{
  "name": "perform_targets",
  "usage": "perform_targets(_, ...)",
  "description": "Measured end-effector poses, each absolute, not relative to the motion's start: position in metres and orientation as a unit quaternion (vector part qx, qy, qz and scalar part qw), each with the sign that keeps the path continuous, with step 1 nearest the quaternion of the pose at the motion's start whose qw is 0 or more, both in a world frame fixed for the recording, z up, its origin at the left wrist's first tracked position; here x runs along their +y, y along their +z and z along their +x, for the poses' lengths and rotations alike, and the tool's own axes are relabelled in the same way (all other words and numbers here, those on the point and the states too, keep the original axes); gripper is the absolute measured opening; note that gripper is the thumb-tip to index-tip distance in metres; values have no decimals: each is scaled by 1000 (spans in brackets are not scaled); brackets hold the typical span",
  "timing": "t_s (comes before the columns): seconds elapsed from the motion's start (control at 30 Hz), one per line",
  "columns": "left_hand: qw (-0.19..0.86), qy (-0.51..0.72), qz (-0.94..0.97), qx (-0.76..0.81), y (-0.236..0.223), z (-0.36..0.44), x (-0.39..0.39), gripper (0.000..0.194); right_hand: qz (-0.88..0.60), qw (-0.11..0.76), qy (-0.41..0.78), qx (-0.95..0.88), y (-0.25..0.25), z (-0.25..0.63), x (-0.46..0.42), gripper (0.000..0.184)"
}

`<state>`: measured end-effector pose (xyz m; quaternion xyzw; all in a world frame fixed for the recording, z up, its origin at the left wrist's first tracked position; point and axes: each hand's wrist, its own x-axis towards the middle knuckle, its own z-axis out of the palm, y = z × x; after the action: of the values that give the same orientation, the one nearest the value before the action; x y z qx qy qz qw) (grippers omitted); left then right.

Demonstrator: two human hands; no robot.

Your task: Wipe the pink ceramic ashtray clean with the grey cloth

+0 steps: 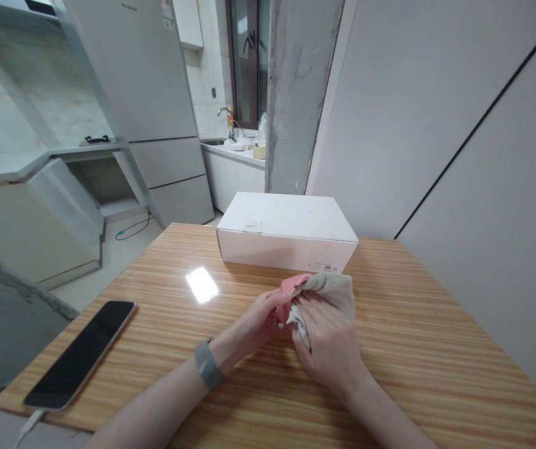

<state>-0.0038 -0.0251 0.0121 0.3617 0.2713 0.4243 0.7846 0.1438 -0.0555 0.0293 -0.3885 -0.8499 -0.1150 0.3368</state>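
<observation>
Just in front of the white box, my left hand point(268, 318) grips a small pink item point(289, 287) by its left side. The pink item is smooth, with a raised rim, and its exact kind is partly hidden by my fingers and the cloth. My right hand point(326, 330) holds a beige-grey cloth point(338, 290) and presses it against the inner face of the pink item. One crumpled part of the cloth pokes out below my right fingers, while the rest drapes over behind them. Both hands are over the middle of the wooden table point(403, 349).
A closed white box point(287, 246) lies across the far part of the table. At the left edge is a black-screened phone point(81, 355) with a white cable point(29, 427) plugged in. Beyond stand a refrigerator point(132, 75), a grey pillar point(296, 93) and a sink counter with a faucet point(230, 121).
</observation>
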Motion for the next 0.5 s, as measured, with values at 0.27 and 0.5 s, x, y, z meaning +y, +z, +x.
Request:
perform_targets(0.27, 792, 380, 358, 317, 11, -24, -17, 41, -259, 276, 0, -926, 36, 147, -54, 35)
perform_targets(0.5, 759, 456, 355, 299, 7, -11, -19, 35, -334, 304, -4, -892, 37, 145, -54, 34)
